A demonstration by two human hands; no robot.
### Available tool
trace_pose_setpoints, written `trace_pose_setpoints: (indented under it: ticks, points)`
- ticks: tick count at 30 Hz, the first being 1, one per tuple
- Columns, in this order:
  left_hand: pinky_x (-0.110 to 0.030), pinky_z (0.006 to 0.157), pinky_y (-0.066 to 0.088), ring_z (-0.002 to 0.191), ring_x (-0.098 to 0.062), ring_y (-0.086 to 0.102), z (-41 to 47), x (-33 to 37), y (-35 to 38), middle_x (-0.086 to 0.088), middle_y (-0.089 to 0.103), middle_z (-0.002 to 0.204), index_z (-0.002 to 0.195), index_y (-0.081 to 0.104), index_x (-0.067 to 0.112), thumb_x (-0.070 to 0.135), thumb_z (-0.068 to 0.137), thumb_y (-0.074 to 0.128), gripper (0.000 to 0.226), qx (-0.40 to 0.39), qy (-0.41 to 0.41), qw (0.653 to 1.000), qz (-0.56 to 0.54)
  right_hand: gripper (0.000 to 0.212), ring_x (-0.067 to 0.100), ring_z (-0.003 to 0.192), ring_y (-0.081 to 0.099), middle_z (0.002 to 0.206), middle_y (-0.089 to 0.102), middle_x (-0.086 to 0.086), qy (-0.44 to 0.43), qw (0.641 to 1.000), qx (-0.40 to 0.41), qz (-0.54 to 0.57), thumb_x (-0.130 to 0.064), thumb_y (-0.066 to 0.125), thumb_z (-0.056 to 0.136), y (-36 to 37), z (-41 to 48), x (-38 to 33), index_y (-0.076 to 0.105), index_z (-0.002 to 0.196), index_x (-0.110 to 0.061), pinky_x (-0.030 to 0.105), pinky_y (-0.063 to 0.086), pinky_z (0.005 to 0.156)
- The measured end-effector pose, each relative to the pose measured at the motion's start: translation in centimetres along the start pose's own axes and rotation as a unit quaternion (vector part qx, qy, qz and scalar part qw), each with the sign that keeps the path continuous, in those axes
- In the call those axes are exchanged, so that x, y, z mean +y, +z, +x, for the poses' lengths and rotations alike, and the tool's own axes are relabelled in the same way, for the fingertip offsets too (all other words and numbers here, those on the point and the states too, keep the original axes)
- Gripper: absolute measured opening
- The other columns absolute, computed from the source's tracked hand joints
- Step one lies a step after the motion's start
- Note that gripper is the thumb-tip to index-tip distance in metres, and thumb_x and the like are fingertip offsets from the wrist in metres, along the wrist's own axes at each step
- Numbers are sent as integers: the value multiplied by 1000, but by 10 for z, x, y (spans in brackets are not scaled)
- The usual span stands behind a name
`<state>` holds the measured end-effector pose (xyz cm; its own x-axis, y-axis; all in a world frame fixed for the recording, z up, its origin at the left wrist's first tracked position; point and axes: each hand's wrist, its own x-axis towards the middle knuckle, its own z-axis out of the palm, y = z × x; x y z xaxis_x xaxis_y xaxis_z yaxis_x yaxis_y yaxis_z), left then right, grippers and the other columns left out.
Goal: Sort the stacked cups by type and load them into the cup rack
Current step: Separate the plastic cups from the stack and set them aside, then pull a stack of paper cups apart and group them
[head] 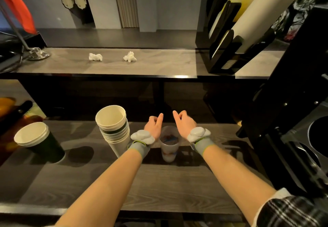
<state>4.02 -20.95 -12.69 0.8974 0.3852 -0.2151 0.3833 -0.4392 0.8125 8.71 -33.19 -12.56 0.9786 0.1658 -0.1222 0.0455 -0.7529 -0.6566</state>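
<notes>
Head view, left hand (pixel 154 126): you're hovering it empty, fingers curling, index out.
Right hand (pixel 183 123): mirroring, empty.
Clear cup (pixel 169 148): standing between your wrists.

A café or drinks-shop service bar: stacked paper cups (pixel 113 129) on the lower worktop (pixel 159 182), a black cup rack (pixel 221 63) at the raised counter's (pixel 142 65) right end
</notes>
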Motion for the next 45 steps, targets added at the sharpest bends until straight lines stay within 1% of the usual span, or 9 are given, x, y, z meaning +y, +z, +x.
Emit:
trace_pose_setpoints:
  ticks: [8, 11, 14, 19, 23, 27, 35, 40, 45]
  points:
    - [-30, 82, 32, 110, -30, 55, 12, 67, -76, -10, 60, 109, 116, 53, 5, 47, 97, 28, 52, 75, 106, 991, -33, 49, 37, 103, 57, 111, 61, 19, -82, 995, 50, 22, -49, 26, 97, -34, 11, -78, 47, 108, -5, 35, 35, 74]
    - [-32, 85, 35, 107, -27, 56, 19, 71, -108, -10, 60, 109, 112, 55, 6, 46, 97, 30, 50, 99, 125, 986, -54, 51, 38, 103, 56, 111, 60, 21, -89, 995, 37, 37, -49, 25, 97, -31, 8, -100, 46, 110, -5, 35, 35, 77]
    - [-30, 82, 34, 97, -22, 53, 24, 59, -144, -7, 57, 102, 105, 56, 9, 48, 97, 29, 48, 121, 126, 983, -54, 51, 37, 100, 57, 108, 60, 19, -110, 993, 17, 40, -52, 23, 96, -17, 3, -126, 45, 107, -7, 36, 38, 78]
    - [-30, 84, 34, 94, -20, 50, 33, 21, -190, -5, 53, 100, 109, 56, 7, 49, 96, 28, 52, 131, 100, 985, -51, 51, 30, 86, 59, 97, 60, 13, -131, 991, 6, 29, -55, 23, 95, 18, -4, -164, 45, 102, -10, 40, 43, 74]
    - [-31, 82, 35, 90, -20, 50, 39, -12, -207, -4, 53, 98, 81, 50, 19, 52, 96, 25, 44, 127, 63, 989, -33, 48, 27, 77, 55, 89, 57, 10, -129, 991, -8, 34, -53, 25, 96, 46, -12, -180, 46, 100, -10, 38, 41, 68]
    - [-38, 97, 39, 107, -26, 57, 40, -47, -206, -8, 60, 113, 115, 57, 7, 53, 95, 23, 60, 87, 31, 996, -12, 51, 26, 84, 59, 96, 59, 9, -101, 994, -15, 44, -53, 26, 96, 72, -21, -183, 48, 109, -9, 39, 45, 72]
    - [-38, 111, 27, 136, -33, 38, 27, -77, -174, -14, 43, 146, 138, 44, 7, 44, 99, 19, 59, -8, 4, 1000, 7, 45, 23, 82, 51, 91, 55, 6, -25, 994, 18, 106, -48, 27, 98, 91, -32, -170, 46, 105, -9, 32, 36, 72]
    - [-37, 108, 28, 133, -36, 41, 26, -76, -166, -18, 48, 141, 134, 50, 4, 42, 100, 19, 60, -5, -17, 999, -38, 48, 24, 92, 48, 98, 53, 8, 29, 983, 37, 180, -47, 25, 98, 101, -38, -161, 53, 101, -8, 31, 34, 81]
    - [-37, 100, 34, 122, -37, 49, 24, -75, -165, -20, 56, 131, 124, 57, -1, 41, 100, 23, 59, 25, -21, 998, -56, 55, 35, 121, 48, 129, 55, 16, 49, 978, 57, 194, -44, 25, 99, 107, -40, -161, 56, 124, -5, 38, 34, 102]
